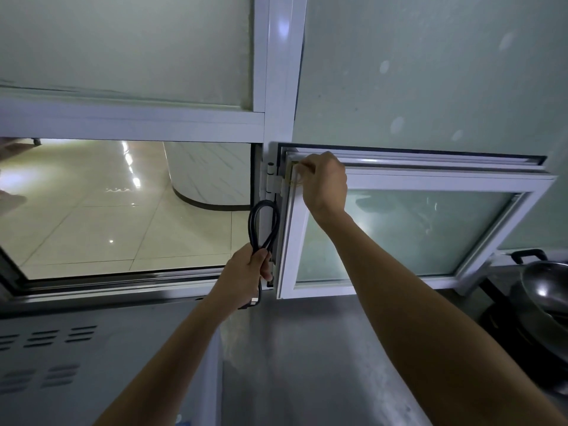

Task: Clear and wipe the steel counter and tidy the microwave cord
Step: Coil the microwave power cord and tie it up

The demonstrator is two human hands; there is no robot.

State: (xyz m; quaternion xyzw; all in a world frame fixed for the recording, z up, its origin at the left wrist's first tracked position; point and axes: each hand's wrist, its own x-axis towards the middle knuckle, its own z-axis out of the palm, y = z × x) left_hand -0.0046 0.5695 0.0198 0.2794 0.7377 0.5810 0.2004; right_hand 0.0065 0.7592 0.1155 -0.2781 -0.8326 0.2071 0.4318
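Observation:
My left hand (248,269) grips the black microwave cord (263,224), folded into a loop that stands up above my fist; the cord's tail hangs down below my palm. My right hand (322,182) is raised to the top left corner of the open white window sash (442,179), its fingers pinching a small yellowish band (290,176) there. The microwave (92,358) shows its grey vented top at the lower left. The steel counter (307,364) lies below my arms.
A dark wok (544,290) with a black handle sits on a burner at the right edge. The serving hatch on the left opens onto a tiled floor. Frosted glass panels and white frames fill the wall above.

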